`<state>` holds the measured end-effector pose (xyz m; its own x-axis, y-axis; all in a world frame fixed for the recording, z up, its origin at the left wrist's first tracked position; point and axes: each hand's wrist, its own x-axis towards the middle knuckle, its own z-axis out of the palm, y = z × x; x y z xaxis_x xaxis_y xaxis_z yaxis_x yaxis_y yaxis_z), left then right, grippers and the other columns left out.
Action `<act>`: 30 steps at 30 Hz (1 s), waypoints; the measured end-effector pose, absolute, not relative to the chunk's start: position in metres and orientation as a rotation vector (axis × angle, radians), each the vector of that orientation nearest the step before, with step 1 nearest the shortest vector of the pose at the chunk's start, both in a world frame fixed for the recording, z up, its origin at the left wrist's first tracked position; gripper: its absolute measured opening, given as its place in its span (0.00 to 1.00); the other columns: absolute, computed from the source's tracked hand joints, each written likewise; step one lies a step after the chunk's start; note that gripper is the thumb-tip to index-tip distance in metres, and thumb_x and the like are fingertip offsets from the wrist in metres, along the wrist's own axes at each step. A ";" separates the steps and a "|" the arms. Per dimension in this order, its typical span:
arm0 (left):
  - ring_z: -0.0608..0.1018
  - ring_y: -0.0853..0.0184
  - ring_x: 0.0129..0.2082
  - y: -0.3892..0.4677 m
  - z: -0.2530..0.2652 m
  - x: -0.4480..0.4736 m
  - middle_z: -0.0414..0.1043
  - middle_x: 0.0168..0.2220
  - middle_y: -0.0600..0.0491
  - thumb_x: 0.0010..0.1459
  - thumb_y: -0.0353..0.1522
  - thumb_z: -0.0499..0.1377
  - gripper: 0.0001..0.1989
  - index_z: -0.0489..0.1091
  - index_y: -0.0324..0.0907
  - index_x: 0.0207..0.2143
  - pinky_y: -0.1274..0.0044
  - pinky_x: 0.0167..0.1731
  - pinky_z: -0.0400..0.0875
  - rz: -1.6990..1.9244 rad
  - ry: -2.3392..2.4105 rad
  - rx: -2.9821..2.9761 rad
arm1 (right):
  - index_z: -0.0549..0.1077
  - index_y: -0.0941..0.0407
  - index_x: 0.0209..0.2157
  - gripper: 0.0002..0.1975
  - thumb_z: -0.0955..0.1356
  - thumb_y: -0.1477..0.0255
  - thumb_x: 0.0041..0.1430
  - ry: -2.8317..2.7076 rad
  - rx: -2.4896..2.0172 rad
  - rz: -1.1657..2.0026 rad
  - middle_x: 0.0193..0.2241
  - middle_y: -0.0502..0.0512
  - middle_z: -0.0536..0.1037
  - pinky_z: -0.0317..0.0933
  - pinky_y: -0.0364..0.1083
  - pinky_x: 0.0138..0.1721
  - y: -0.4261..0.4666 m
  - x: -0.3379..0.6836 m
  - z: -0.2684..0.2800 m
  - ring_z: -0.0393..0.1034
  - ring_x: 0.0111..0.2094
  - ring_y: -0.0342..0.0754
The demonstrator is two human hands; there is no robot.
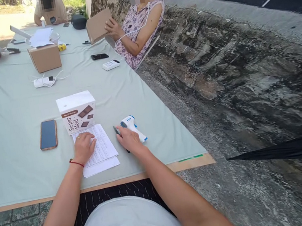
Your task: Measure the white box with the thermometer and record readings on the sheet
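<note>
Head view | white box (78, 117) (upright) beyond papers (104, 147) | phone (48, 134) left

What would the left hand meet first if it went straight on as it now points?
Most likely the white box, standing just beyond the left hand at the far end of the papers; the gap is hard to judge.

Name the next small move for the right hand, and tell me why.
Probably lift the pen off the tablecloth: the right hand is already at it, beside the thermometer, and the left hand rests on the printed sheets, where it may steady them. Whether the right hand already grips the pen is hard to tell.
</note>
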<state>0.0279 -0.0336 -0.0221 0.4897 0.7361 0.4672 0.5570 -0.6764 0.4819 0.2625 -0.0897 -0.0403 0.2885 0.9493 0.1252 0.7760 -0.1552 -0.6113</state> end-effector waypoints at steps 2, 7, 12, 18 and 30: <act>0.75 0.56 0.50 -0.037 -0.023 0.034 0.75 0.47 0.45 0.65 0.35 0.52 0.11 0.73 0.44 0.41 0.60 0.51 0.69 0.809 0.984 2.588 | 0.77 0.52 0.46 0.18 0.62 0.67 0.58 -1.453 -1.825 0.494 0.31 0.55 0.76 0.61 0.50 0.37 -0.086 0.265 -0.036 0.67 0.32 0.51; 0.68 0.49 0.61 -0.040 -0.026 0.038 0.69 0.59 0.43 0.63 0.36 0.56 0.16 0.72 0.44 0.51 0.53 0.61 0.59 0.533 0.912 2.713 | 0.72 0.52 0.46 0.20 0.66 0.59 0.52 -1.104 -1.319 0.773 0.31 0.49 0.71 0.63 0.48 0.36 -0.079 0.263 -0.025 0.64 0.31 0.46; 0.65 0.49 0.63 -0.043 -0.024 0.039 0.66 0.62 0.45 0.64 0.37 0.55 0.18 0.70 0.47 0.55 0.51 0.63 0.53 0.400 0.965 2.755 | 0.71 0.52 0.38 0.19 0.68 0.51 0.54 -1.011 -1.269 0.808 0.21 0.43 0.63 0.57 0.45 0.30 -0.074 0.246 -0.018 0.58 0.24 0.43; 0.64 0.48 0.64 -0.046 -0.023 0.040 0.65 0.63 0.46 0.65 0.38 0.54 0.18 0.69 0.47 0.56 0.50 0.64 0.52 0.353 0.997 2.779 | 0.74 0.54 0.37 0.16 0.68 0.59 0.49 -1.026 -1.365 0.908 0.28 0.49 0.74 0.62 0.49 0.37 -0.068 0.226 -0.024 0.66 0.30 0.46; 0.62 0.50 0.66 -0.049 -0.019 0.043 0.65 0.64 0.46 0.67 0.39 0.53 0.20 0.67 0.46 0.58 0.51 0.65 0.52 0.270 1.030 2.815 | 0.69 0.53 0.24 0.07 0.64 0.65 0.45 -1.047 -1.508 0.777 0.23 0.47 0.72 0.62 0.47 0.34 -0.060 0.207 -0.039 0.64 0.28 0.46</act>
